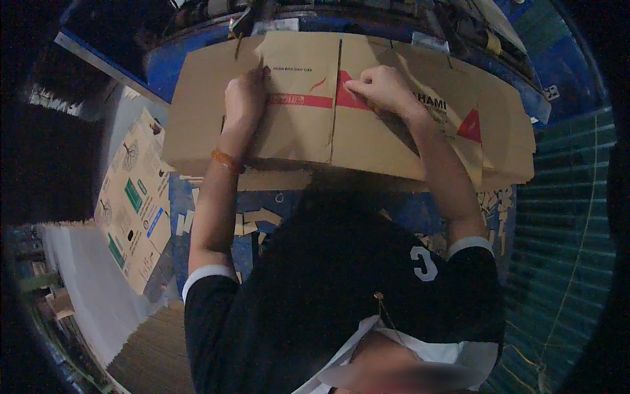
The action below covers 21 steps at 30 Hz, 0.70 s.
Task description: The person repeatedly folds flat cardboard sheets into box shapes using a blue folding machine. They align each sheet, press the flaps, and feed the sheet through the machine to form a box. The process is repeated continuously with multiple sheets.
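The left hand (244,97) lies with its grip closed flat and knuckles-down on the flattened cardboard box (315,131), pressing near the left end of the red stripe (298,100); the right hand (384,88) has its grip pinched narrow, fingertips drawn together on the card beside the centre seam, though what exactly sits between them is too small to tell. An orange bracelet (228,161) rings the left wrist. The box rests across the blue worktop (197,197), right in front of the person, its far edge near the dark machinery at the back. It looks light but broad and floppy: stiff along the corrugation, ready to fold at the creases, with dry faces that should not slip. Holding it at an edge or beside a crease, with both hands spread apart, seems the surest way. By count: one flattened box under the hands, one more printed carton (131,203) leaning at the left, and many small cardboard offcuts (252,220) scattered on the worktop, too many to number.
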Available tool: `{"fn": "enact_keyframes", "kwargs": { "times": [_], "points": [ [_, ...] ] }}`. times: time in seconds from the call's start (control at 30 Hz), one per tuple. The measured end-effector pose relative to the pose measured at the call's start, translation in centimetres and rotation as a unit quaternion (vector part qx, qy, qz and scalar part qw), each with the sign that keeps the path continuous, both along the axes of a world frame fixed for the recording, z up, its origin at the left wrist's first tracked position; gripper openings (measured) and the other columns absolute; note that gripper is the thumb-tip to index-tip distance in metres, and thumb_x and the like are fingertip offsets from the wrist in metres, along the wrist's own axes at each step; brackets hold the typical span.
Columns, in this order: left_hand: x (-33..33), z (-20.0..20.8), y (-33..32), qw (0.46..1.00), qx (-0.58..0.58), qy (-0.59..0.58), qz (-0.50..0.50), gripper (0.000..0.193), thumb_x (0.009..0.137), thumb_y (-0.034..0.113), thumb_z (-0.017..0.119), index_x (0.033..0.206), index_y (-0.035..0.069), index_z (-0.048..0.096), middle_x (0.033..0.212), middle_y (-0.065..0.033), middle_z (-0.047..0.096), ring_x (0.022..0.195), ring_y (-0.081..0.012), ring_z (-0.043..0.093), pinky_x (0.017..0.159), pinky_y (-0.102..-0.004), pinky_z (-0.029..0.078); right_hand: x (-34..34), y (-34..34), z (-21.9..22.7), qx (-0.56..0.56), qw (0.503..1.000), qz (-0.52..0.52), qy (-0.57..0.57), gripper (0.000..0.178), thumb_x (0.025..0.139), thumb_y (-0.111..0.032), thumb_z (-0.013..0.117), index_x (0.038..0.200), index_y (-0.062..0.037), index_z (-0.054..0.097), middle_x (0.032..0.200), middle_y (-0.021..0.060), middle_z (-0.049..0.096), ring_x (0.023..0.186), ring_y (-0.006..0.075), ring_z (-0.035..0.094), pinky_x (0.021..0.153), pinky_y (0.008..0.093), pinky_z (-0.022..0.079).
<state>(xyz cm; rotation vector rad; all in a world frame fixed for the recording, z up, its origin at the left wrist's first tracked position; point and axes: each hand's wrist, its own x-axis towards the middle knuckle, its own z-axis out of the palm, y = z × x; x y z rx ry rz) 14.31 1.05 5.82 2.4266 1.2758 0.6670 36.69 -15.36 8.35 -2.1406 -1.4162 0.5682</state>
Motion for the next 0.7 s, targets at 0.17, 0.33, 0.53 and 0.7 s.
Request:
{"fn": "enact_keyframes", "kwargs": {
  "times": [0.17, 0.33, 0.53, 0.7],
  "points": [
    [-1.2, 2.9, -1.5, 0.995, -0.08, 0.051, -0.043, 0.042, 0.089, 0.036, 0.057, 0.121, 0.008, 0.057, 0.11, -0.022, 0.062, 0.1, -0.037, 0.061, 0.084, -0.0443, 0.049, -0.3, -0.7, 1.1, -0.044, 0.998, 0.029, -0.022, 0.034, 0.084, -0.036, 0.064, 0.084, -0.0018, 0.064, 0.074, 0.0099, 0.065, 0.068, 0.0177, 0.064, 0.064, 0.0323, 0.051],
    [-4.2, 4.2, -8.6, 0.939, 0.098, -0.014, -0.331, 0.072, 0.079, 0.042, 0.065, 0.137, 0.011, 0.038, 0.144, -0.0213, 0.03, 0.131, -0.0416, 0.032, 0.102, -0.0515, 0.035, -2.7, -7.9, 3.3, 0.024, 0.989, 0.146, -0.018, 0.073, 0.075, -0.047, 0.069, 0.129, -0.005, 0.046, 0.13, 0.0195, 0.049, 0.119, 0.032, 0.048, 0.101, 0.041, 0.038],
    [-5.9, 3.4, -9.2, 0.909, 0.204, 0.17, -0.322, 0.063, 0.083, 0.014, 0.054, 0.143, 0.016, 0.032, 0.15, -0.0108, 0.025, 0.137, -0.031, 0.027, 0.109, -0.0511, 0.027, -4.7, -17.2, 0.2, 0.009, 0.896, 0.15, -0.417, 0.066, 0.078, -0.032, 0.067, 0.136, -0.0151, 0.04, 0.143, 0.0104, 0.036, 0.134, 0.0271, 0.033, 0.108, 0.0476, 0.029],
    [-5.8, 1.9, -9.4, 0.903, 0.157, 0.249, -0.313, 0.06, 0.084, 0.003, 0.047, 0.141, 0.012, 0.031, 0.149, -0.0111, 0.027, 0.136, -0.0326, 0.03, 0.107, -0.0514, 0.031, -2.9, -18.6, -2.1, 0.125, 0.865, 0.154, -0.461, 0.05, 0.084, -0.011, 0.055, 0.133, -0.0137, 0.043, 0.141, 0.0095, 0.04, 0.132, 0.0274, 0.037, 0.107, 0.0471, 0.03]
  ]
}}
